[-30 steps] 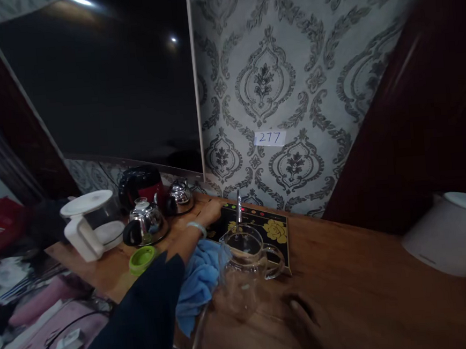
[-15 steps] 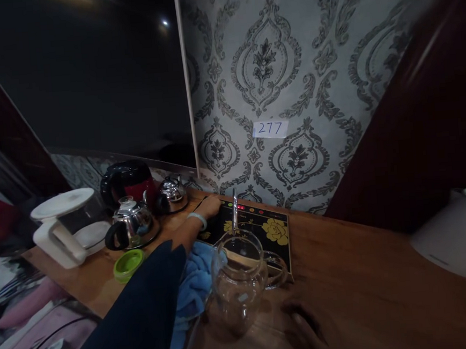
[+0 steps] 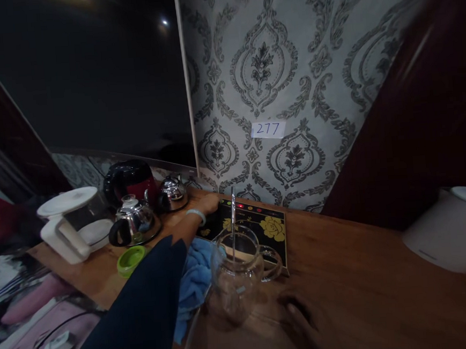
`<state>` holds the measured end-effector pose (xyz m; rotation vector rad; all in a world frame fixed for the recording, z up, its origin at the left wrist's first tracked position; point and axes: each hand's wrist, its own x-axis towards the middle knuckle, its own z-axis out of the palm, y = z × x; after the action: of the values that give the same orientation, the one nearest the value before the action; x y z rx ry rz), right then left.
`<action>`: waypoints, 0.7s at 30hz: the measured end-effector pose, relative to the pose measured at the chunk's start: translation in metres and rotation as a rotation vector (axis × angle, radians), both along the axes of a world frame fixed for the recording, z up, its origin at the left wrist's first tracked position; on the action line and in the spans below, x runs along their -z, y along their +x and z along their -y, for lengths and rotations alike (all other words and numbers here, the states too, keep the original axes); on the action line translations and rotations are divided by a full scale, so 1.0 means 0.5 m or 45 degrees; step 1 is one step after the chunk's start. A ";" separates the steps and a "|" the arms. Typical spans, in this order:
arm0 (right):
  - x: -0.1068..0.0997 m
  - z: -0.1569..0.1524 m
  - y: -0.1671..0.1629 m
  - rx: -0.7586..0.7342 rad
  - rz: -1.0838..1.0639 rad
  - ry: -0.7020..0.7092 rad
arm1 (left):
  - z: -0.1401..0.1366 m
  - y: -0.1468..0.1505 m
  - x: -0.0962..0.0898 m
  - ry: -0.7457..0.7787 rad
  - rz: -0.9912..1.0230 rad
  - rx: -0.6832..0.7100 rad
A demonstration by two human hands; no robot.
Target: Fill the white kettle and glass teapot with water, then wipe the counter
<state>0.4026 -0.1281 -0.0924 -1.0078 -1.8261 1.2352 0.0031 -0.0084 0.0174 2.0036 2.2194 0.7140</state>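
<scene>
Reaching across the table (image 3: 365,271), the left hand (image 3: 209,203) rests its fingers on the far left edge of the black tea stove (image 3: 257,227), gripping nothing. A glass pot (image 3: 236,273) stands at the stove's near edge beside a blue cloth (image 3: 195,277). The right hand (image 3: 304,319) lies on the wood just beside the pot; its fingers are too dim to read.

Dim room, ceiling lights glinting on dark screen (image 3: 88,83), foreground murky (edges stretched, slightly blurred)
</scene>
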 end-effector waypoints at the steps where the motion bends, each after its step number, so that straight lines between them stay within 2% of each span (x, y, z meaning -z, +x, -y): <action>1: -0.004 0.001 0.000 -0.010 0.014 0.005 | 0.009 0.001 -0.009 0.015 0.011 -0.010; 5: -0.017 -0.003 -0.003 -0.098 0.044 0.019 | 0.064 0.006 -0.059 0.145 0.053 -0.117; 8: -0.019 -0.007 -0.009 -0.093 0.004 0.025 | 0.126 0.013 -0.094 0.249 0.126 -0.191; 11: -0.020 -0.009 -0.014 -0.068 -0.038 0.031 | 0.213 0.041 -0.100 0.308 0.261 -0.222; 12: -0.020 -0.010 -0.017 -0.068 -0.051 0.033 | 0.248 0.057 -0.091 0.339 0.348 -0.232; 13: -0.020 -0.010 -0.019 -0.061 -0.068 0.033 | 0.284 0.078 -0.076 0.396 0.544 -0.237; 15: -0.018 -0.011 -0.028 -0.020 -0.118 0.025 | 0.360 0.132 -0.031 0.578 0.897 -0.304; 18: -0.010 -0.006 -0.055 0.057 -0.242 -0.029 | 0.458 0.230 0.061 0.801 1.069 -0.378; 21: 0.004 0.009 -0.095 0.033 -0.398 -0.097 | 0.511 0.325 0.143 0.814 1.119 -0.357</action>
<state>0.3552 -0.1328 -0.0944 -0.8229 -1.5311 1.3708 0.1657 -0.2636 -0.0542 1.0907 1.8110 2.0421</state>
